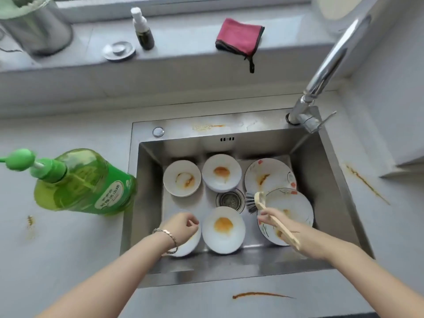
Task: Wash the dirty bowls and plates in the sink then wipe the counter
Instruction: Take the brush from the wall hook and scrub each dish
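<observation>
head: right hand's (298, 237) brush (274, 218) at plate (304, 208) rim

A pale grey stone surface (59, 255) spreads across the lower part of the view, marked with brown streaks at its left, front and right. Behind it a low grey riser (137, 88) steps up to a deep ledge (188, 40) of the same colour, running under what looks like a window frame (183, 6). A plain pale wall (394, 92) closes the right side. The light is soft and even.
</observation>
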Action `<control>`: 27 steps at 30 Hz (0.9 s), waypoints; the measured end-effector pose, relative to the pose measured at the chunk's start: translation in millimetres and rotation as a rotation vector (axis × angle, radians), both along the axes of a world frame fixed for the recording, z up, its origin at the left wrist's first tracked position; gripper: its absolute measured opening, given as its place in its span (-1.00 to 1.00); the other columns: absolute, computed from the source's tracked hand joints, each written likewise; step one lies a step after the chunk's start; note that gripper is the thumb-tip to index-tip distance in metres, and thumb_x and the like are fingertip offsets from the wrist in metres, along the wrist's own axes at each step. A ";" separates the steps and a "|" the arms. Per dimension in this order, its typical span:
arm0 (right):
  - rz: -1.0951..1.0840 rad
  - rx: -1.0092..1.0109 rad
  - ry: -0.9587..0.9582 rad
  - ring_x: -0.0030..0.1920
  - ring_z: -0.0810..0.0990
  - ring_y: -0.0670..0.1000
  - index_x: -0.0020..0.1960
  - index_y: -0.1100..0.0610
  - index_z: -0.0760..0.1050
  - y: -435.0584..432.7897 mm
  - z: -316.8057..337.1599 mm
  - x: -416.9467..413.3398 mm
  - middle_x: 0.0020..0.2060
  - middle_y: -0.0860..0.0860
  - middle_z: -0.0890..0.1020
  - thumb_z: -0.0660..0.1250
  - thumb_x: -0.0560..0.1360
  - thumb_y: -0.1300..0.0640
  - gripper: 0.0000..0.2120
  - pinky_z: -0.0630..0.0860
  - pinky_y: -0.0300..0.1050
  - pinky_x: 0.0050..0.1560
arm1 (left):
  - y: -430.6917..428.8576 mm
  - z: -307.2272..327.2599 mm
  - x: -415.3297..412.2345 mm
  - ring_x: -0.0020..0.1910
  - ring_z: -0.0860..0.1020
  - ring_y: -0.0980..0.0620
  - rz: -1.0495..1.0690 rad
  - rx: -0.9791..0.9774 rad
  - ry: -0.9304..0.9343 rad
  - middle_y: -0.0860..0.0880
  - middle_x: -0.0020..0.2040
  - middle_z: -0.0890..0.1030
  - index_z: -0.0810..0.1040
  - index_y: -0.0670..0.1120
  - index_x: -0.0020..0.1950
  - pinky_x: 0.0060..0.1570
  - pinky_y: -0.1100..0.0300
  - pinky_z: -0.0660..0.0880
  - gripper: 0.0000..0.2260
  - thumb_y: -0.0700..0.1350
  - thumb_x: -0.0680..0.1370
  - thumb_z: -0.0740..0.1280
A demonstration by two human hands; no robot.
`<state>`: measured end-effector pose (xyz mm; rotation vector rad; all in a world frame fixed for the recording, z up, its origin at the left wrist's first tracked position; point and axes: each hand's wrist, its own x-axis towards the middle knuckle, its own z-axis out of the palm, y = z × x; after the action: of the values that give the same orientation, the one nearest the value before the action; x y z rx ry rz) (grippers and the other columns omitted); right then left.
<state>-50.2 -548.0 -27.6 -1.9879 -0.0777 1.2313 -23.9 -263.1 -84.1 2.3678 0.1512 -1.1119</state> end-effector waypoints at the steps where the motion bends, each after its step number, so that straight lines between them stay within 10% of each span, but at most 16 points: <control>1: -0.030 0.031 0.023 0.33 0.23 -0.32 0.39 -0.14 0.03 2.8 -5.2 0.6 0.40 -0.23 0.23 -0.05 0.62 0.28 -0.54 0.17 -0.47 0.19 | -1.1 -8.2 4.8 -0.07 0.56 -0.02 -0.016 0.009 0.013 -0.04 -0.08 0.60 0.55 -0.07 0.11 -0.07 0.25 0.44 -0.80 -0.13 0.54 0.22; 7: -0.189 0.105 0.053 0.42 0.17 -0.26 0.31 -0.32 0.09 10.7 -41.7 2.3 0.40 -0.25 0.24 0.03 0.55 0.35 -0.40 0.19 -0.37 0.34 | -22.5 -62.1 35.1 -0.10 0.48 0.01 -0.041 0.009 0.051 -0.06 0.14 0.58 0.47 -0.11 0.24 -0.25 0.25 0.37 -0.74 -0.14 0.58 0.16; 11: -0.428 0.222 0.128 0.35 0.32 -0.28 0.28 -0.23 0.26 8.4 -57.7 8.8 0.33 -0.23 0.38 0.04 0.45 0.51 -0.30 0.32 -0.45 0.17 | -41.2 -94.6 56.0 -0.01 0.57 -0.09 0.530 -0.215 0.058 -0.11 -0.04 0.59 0.43 -0.21 0.27 0.10 0.02 0.51 -0.71 -0.18 0.57 0.21; 15: -0.653 0.403 0.215 0.21 0.50 -0.25 0.27 -0.12 0.34 4.5 -72.0 12.0 0.23 -0.19 0.51 0.03 0.19 0.26 -0.32 0.41 -0.20 0.09 | -55.6 -107.3 80.8 -0.24 0.54 -0.05 0.856 -0.340 0.128 -0.10 -0.17 0.52 0.39 -0.27 0.27 -0.11 0.05 0.53 -0.70 -0.13 0.61 0.16; 19: -0.801 0.435 0.274 0.07 0.59 -0.19 0.15 -0.05 0.48 5.6 -84.3 19.9 0.14 -0.12 0.59 0.21 0.43 -0.06 -0.69 0.43 -0.21 0.01 | -72.3 -114.7 98.0 -0.34 0.54 -0.03 0.967 -0.342 0.197 -0.11 -0.23 0.49 0.37 -0.26 0.22 -0.28 0.07 0.54 -0.74 -0.12 0.61 0.15; 23: -0.780 0.262 0.147 -0.11 0.67 -0.10 0.14 -0.02 0.50 0.7 -95.7 19.1 0.14 -0.04 0.60 0.26 0.51 0.32 -0.69 0.55 -0.29 -0.16 | -85.6 -127.0 103.1 -0.50 0.58 -0.06 1.123 -0.313 0.130 -0.25 0.07 0.55 0.34 -0.21 0.28 -0.56 0.12 0.53 -0.73 -0.23 0.58 0.19; 27: -0.789 0.201 0.085 -0.44 0.52 -0.10 0.22 -0.11 0.43 -11.1 -90.3 24.9 -0.06 0.00 0.63 0.14 0.52 0.47 -0.48 0.40 -0.28 -0.48 | -93.1 -131.4 100.4 -0.10 0.54 -0.28 1.277 -0.375 0.052 -0.22 0.27 0.45 0.34 -0.23 0.30 -0.33 0.02 0.58 -0.69 -0.36 0.56 0.14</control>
<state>-25.3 -559.1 -117.9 -1.5425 0.5526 0.7448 76.6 -356.2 -215.5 1.3903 1.1515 -0.4653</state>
